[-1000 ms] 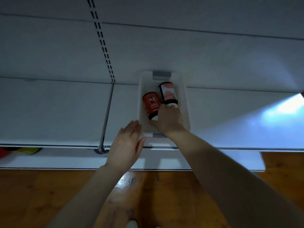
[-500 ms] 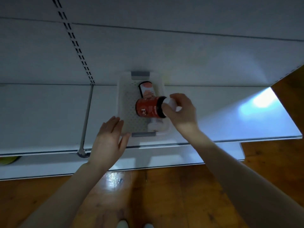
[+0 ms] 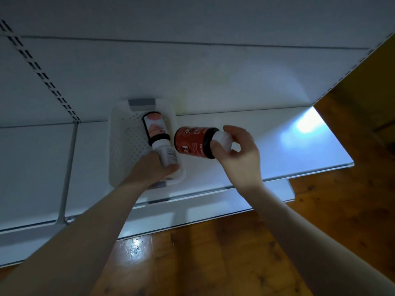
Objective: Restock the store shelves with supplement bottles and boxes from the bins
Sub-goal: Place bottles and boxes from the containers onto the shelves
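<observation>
Gripping red bottle, white bottle in bin

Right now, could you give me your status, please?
Right hand holds red bottle by cap, beside bin. Left hand grips white bottle in bin. Pink-labelled bottle alongside.
</observation>
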Demonstrator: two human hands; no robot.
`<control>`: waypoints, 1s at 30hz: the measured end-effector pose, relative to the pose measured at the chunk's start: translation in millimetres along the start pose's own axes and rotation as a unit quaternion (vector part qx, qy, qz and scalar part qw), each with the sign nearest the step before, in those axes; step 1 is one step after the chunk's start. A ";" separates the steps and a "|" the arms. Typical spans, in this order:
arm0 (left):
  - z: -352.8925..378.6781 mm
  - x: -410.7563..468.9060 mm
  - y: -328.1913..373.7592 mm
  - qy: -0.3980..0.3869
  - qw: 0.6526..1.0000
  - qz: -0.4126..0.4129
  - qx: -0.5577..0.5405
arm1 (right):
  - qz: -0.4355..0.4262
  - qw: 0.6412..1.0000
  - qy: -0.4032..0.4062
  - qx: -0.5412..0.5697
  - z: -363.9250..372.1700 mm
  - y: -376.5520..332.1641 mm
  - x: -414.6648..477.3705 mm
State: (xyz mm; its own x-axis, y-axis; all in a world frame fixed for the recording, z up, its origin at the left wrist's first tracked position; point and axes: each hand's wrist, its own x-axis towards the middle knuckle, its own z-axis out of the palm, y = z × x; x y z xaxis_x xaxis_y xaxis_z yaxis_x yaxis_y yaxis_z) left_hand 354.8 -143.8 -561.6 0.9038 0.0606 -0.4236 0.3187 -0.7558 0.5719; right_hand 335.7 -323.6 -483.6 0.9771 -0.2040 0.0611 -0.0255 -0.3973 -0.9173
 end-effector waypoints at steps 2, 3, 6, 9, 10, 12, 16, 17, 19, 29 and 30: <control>0.2 3.6 0.8 -0.006 1.000 -0.006 -0.013 | 0.004 1.000 -0.002 0.003 0.2 0.5 -1.4; -0.2 3.9 1.3 -0.009 1.000 -0.007 -0.016 | 0.007 1.000 -0.002 0.002 0.4 0.2 -2.0; -5.0 2.9 0.7 0.009 0.999 -0.006 -0.031 | 0.015 1.000 -0.006 -0.003 0.6 -2.6 -4.8; -15.4 -5.9 1.5 0.041 0.996 -0.003 -0.084 | 0.015 1.000 0.001 -0.008 1.2 -6.8 -7.9; -19.9 -11.1 2.7 0.055 0.994 0.000 -0.095 | 0.017 1.000 0.003 -0.009 1.1 -9.0 -9.5; -30.4 -25.6 6.2 0.087 0.989 0.005 -0.120 | 0.023 1.000 0.010 -0.011 0.2 -14.3 -13.5; -50.6 -72.1 10.4 0.137 0.973 -0.010 -0.184 | 0.048 0.999 0.008 0.004 -1.8 -31.0 -30.0; -53.8 -85.3 8.7 0.147 0.968 -0.005 -0.205 | 0.050 0.999 0.003 0.006 -2.5 -37.1 -35.6; -60.9 -116.3 5.5 0.158 0.957 -0.004 -0.243 | 0.040 0.999 -0.019 -0.015 -5.0 -52.2 -48.6; -109.6 -298.6 -1.4 0.245 0.904 -0.099 -0.335 | -0.046 0.963 -0.246 -0.097 -31.3 -164.6 -122.0; -118.7 -314.4 1.0 0.262 0.897 -0.099 -0.342 | -0.051 0.957 -0.270 -0.088 -33.7 -178.1 -127.8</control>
State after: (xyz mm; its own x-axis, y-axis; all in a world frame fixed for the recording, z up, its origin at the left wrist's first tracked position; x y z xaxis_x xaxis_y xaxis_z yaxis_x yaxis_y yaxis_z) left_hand 104.8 -86.2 -344.5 0.7629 0.5833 -0.2789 0.4263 -0.1295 0.8953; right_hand 208.2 -256.9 -314.7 0.9417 0.3181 -0.1096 0.0873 -0.5455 -0.8335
